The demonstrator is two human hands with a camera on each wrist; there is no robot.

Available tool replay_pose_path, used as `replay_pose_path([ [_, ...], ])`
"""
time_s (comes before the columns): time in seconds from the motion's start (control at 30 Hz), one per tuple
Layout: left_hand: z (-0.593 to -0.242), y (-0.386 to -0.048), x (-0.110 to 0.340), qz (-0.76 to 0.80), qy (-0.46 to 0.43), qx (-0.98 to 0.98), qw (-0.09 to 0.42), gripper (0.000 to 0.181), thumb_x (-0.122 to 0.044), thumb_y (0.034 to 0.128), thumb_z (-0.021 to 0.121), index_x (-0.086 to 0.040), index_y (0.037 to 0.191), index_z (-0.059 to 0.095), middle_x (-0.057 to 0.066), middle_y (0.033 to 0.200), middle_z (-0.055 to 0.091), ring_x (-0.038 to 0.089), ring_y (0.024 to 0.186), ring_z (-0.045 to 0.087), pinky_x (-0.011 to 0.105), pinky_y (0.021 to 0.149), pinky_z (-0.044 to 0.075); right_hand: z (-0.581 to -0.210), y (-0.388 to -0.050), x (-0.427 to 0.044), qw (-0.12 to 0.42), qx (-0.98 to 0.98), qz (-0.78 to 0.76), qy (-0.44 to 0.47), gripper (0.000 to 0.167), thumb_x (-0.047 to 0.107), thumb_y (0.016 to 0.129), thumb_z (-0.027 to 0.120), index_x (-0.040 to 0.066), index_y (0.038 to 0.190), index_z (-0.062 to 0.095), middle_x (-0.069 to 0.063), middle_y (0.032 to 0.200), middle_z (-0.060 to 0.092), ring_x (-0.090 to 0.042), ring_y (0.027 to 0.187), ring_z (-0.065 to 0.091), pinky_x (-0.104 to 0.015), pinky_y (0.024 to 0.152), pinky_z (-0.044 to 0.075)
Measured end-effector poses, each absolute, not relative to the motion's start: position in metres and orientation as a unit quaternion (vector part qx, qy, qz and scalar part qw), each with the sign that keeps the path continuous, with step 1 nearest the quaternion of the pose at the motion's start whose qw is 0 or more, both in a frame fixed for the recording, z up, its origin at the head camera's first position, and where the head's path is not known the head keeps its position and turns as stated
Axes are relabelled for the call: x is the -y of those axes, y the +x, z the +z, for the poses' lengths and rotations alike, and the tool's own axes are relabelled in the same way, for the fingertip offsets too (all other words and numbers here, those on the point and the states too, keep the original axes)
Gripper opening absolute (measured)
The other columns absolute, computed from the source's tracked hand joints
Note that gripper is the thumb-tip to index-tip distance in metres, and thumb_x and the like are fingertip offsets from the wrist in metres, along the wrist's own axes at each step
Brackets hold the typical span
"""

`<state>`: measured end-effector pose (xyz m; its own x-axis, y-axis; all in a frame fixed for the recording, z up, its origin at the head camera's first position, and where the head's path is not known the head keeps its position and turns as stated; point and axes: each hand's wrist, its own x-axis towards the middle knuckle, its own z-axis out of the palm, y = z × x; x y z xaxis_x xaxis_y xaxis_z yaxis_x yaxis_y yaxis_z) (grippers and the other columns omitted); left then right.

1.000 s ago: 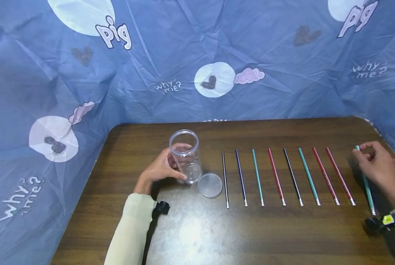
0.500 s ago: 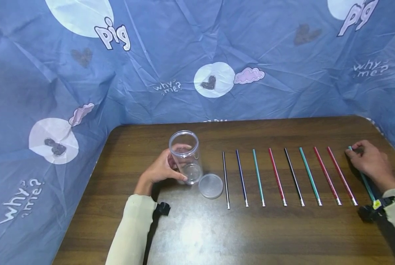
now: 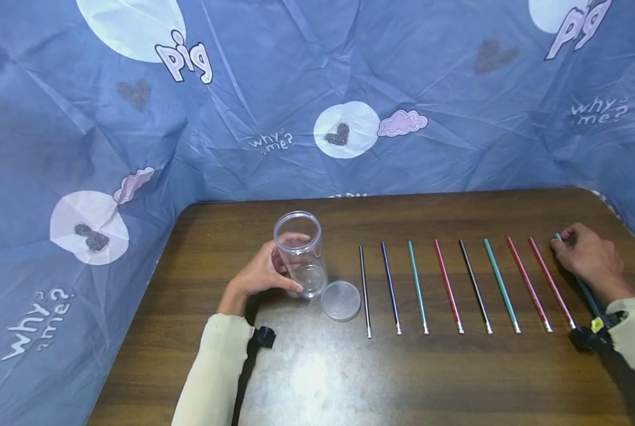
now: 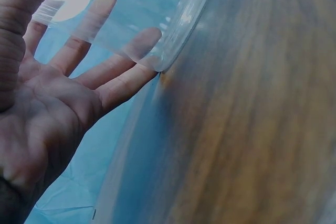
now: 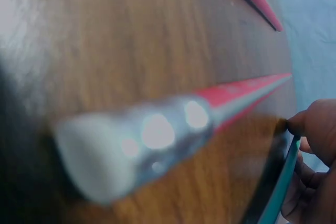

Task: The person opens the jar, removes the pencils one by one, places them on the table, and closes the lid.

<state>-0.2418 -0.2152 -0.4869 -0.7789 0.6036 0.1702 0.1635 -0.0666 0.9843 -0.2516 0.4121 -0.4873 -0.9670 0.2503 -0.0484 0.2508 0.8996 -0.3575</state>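
In the head view my left hand [image 3: 261, 273] holds an upright clear plastic jar [image 3: 313, 263], thumb on the near side and fingers round behind it. Through the jar wall in the left wrist view, the fingers [image 4: 137, 45] look spread along its side. A round clear lid [image 3: 341, 302] lies flat beside the jar's base. At the far right, my right hand [image 3: 589, 257] pinches a green pencil [image 5: 286, 184] near its far end; hand and wrist partly cover it. The nearest red pencil [image 3: 551, 283] lies just left of that hand, its eraser end blurred and close in the right wrist view.
Several pencils lie in a spaced row between lid and right hand, from a dark one [image 3: 365, 293] through a blue one [image 3: 391, 290] to a red one [image 3: 528, 284]. The wooden table [image 3: 402, 378] ends at a blue printed cloth [image 3: 275, 77] behind.
My right hand has moved left with the green pencil, bringing it closer to the last red pencil in the row. The left hand and jar stay in place.
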Motion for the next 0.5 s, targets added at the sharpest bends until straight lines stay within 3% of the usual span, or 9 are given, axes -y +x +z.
replay_pose_path([
  [0.5,-0.4848,-0.2398,0.2141,0.669,0.281,-0.668,0.165,0.092,0.022,0.0596,0.081,0.003,0.140,0.042,0.028,0.130,0.060,0.044,0.122,0.056,0.050,0.094,0.053,-0.4904,-0.2483,-0.4115,-0.004,-0.972,-0.193,0.138,0.043,0.040,0.098,0.047,0.000,0.116,0.049,-0.032,0.112,0.057,-0.061,0.101,0.048,-0.059,0.064,0.039],
])
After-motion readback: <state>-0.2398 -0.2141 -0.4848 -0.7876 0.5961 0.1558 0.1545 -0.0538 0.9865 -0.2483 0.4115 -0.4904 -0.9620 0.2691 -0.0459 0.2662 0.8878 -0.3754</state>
